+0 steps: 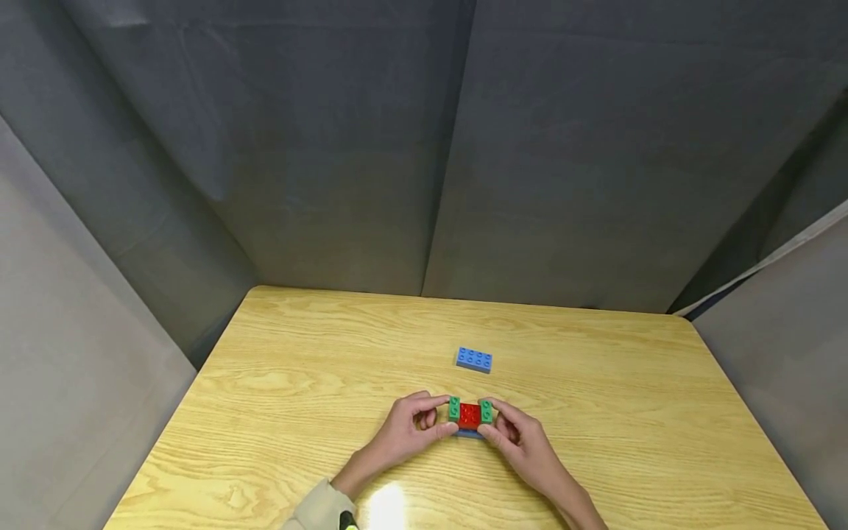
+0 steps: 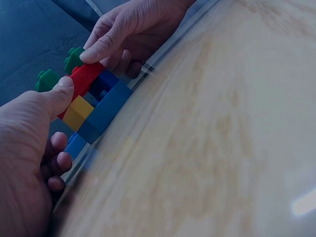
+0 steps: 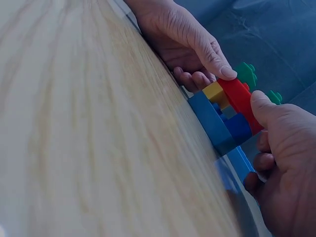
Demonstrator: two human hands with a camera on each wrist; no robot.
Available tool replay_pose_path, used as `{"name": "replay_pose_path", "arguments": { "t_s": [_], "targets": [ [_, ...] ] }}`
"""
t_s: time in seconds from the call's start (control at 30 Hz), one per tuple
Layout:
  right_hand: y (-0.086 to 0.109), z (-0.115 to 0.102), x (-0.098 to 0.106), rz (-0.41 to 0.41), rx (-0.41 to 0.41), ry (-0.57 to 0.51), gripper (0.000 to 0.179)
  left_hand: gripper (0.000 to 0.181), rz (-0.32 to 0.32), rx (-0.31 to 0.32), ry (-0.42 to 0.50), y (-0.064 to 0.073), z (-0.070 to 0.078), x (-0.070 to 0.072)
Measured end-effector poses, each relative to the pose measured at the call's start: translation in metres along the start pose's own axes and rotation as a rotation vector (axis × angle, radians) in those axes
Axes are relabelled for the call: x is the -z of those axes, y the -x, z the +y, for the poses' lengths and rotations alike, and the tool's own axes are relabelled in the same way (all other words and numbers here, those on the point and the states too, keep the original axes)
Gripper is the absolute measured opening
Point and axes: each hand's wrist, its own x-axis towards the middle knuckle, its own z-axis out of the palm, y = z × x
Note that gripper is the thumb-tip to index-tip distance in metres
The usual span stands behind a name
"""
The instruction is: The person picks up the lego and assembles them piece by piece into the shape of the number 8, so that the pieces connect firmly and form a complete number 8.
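Note:
A small stack of toy bricks stands on the table near its front, between the two hands. At its base is a blue brick point(image 2: 103, 113), with a yellow brick point(image 2: 78, 113) and a darker blue brick point(image 3: 238, 127) side by side on it, a gap between them. A red brick point(image 1: 470, 416) bridges these two, topped by a left green brick point(image 1: 453, 409) and a right green brick point(image 1: 486, 411). The left hand point(image 1: 409, 427) pinches the red brick's left end, thumb on its near side. Likewise, the right hand point(image 1: 526, 442) pinches its right end.
Beyond the stack, a separate blue brick point(image 1: 473, 359) with several studs lies on the wooden table point(image 1: 318, 346). Grey curtains point(image 1: 331, 147) hang along the back and both sides of the table.

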Motion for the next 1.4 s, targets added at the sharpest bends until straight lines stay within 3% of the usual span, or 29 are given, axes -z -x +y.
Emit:
{"name": "replay_pose_path", "arguments": {
  "t_s": [0.53, 1.13, 1.4],
  "targets": [
    [0.0026, 0.0027, -0.0017, -0.004, -0.046, -0.028, 0.04, 0.043, -0.014, 0.032, -0.003, 0.0004, 0.0008, 0.0001],
    [0.0014, -0.0019, -0.0014, -0.036, -0.029, -0.031, 0.04, 0.043, -0.048, 0.071, 0.01, 0.0008, 0.0041, 0.0034],
    [0.002, -0.0009, -0.002, -0.031, -0.027, -0.039, 0.039, 0.045, -0.061, 0.056, -0.055, 0.0008, 0.0058, 0.0054]
  ]
}}
